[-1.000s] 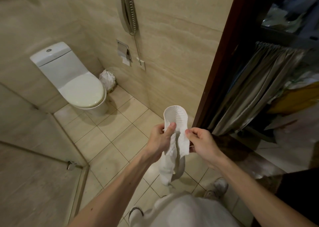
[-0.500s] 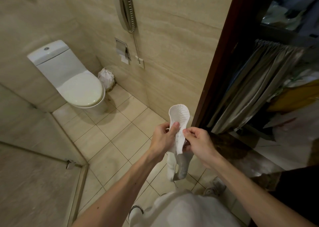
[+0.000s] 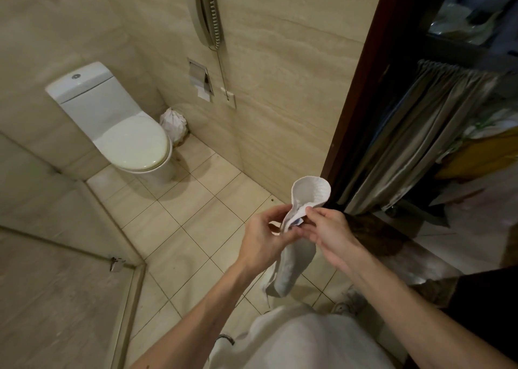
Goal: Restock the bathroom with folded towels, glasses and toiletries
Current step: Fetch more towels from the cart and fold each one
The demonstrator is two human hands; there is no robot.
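Head view looking down: both hands meet in front of the body over the tiled floor (image 3: pixel 196 228), near the dark door frame (image 3: pixel 361 88); between them is a pair of white slippers (image 3: pixel 311 190), held in the air; the left hand (image 3: pixel 262 239) curls its fingers round the middle of the slippers, and the right hand (image 3: pixel 328 231) pinches them with thumb and forefinger just under the upper end; a small bluish patch shows between the two hands, too small to read; no other writing can be made out on the slippers; half a second ago the upper end stood flatter, with its dimpled face showing, and the left thumb lay across it; now that end curves into a rounded cup, the thumb sits lower, and the lower part hangs longer beneath the hands; a white toilet (image 3: pixel 134 141) with its lid down stands against the far wall, a white-lined bin (image 3: pixel 173 124) just beside it.
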